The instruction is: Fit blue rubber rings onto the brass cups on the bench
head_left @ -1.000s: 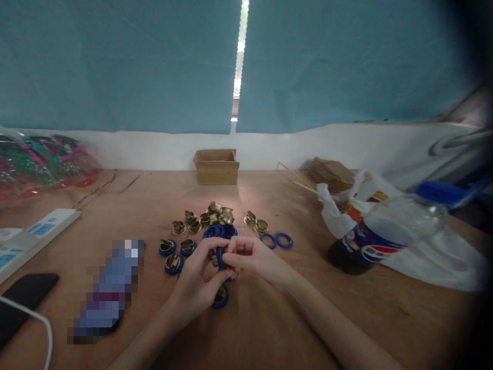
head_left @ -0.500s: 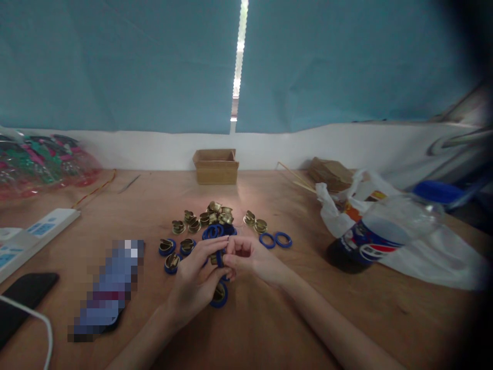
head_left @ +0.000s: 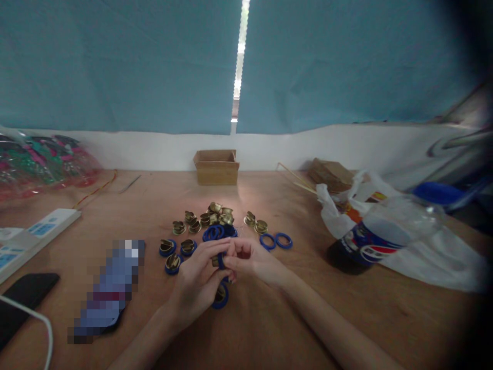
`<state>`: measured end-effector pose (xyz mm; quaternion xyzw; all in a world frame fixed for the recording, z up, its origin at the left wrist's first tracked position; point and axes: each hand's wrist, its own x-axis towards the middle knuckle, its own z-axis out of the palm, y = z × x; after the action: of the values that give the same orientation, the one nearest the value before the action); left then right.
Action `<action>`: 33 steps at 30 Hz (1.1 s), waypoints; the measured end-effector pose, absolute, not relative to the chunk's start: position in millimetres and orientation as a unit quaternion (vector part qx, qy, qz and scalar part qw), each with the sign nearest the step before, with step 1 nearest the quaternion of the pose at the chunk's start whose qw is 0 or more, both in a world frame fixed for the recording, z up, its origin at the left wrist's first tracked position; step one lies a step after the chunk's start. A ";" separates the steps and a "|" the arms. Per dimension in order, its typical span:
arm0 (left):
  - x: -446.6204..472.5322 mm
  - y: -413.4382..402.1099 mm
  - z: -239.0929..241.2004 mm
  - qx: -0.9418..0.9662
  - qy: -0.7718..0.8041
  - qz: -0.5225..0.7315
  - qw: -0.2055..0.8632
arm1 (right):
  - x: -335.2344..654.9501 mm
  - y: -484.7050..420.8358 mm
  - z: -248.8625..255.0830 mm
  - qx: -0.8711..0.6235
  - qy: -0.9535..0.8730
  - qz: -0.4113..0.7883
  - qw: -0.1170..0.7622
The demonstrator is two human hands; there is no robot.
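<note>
My left hand (head_left: pixel 198 282) and my right hand (head_left: pixel 252 259) meet above the wooden table (head_left: pixel 269 318), fingertips pinched together on a blue ring with a brass piece (head_left: pixel 219 260). Just under them lies a brass piece fitted in a blue ring (head_left: pixel 221 296). Three more fitted ones (head_left: pixel 175 252) lie to the left. Behind the hands is a heap of loose brass pieces (head_left: pixel 210 216) and some blue rings (head_left: pixel 215 232). Two empty blue rings (head_left: pixel 276 240) lie to the right of the hands.
A small open cardboard box (head_left: pixel 216 166) stands at the back wall. A tipped soda bottle (head_left: pixel 379 231) lies on white plastic bags (head_left: pixel 435 252) at right. At left are a white power strip (head_left: pixel 31 239), a black phone (head_left: pixel 23 298) with a white cable, and a blurred-out object (head_left: pixel 110 288).
Both hands stay together on the ring and brass piece; the fingers have shifted slightly around it. Nothing else on the table has moved.
</note>
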<state>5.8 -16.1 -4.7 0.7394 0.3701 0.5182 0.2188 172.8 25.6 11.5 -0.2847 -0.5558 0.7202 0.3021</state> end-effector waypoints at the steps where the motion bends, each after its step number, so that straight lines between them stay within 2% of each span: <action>1: 5.6 -16.6 -5.2 0.731 0.380 0.512 0.243 | 173.1 26.1 11.9 -0.292 -0.565 0.709 0.304; 7: 9.5 -21.4 -1.1 0.661 0.373 0.489 0.430 | 174.2 26.5 17.2 -0.344 -0.588 0.655 0.327; 16: 9.1 -15.0 9.5 0.491 0.393 0.479 0.613 | 160.5 14.5 23.7 -0.369 -0.566 0.645 0.357; 22: 7.4 -11.0 2.5 0.455 0.376 0.473 0.654 | 160.5 14.8 22.9 -0.373 -0.573 0.657 0.317; 33: 7.5 -9.5 5.1 0.434 0.397 0.475 0.654 | 155.6 11.6 18.9 -0.398 -0.579 0.619 0.351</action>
<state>7.5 -9.5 5.1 0.4342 0.3973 0.4751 0.6541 155.6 11.6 18.9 -0.3979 -0.5791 0.6192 0.3505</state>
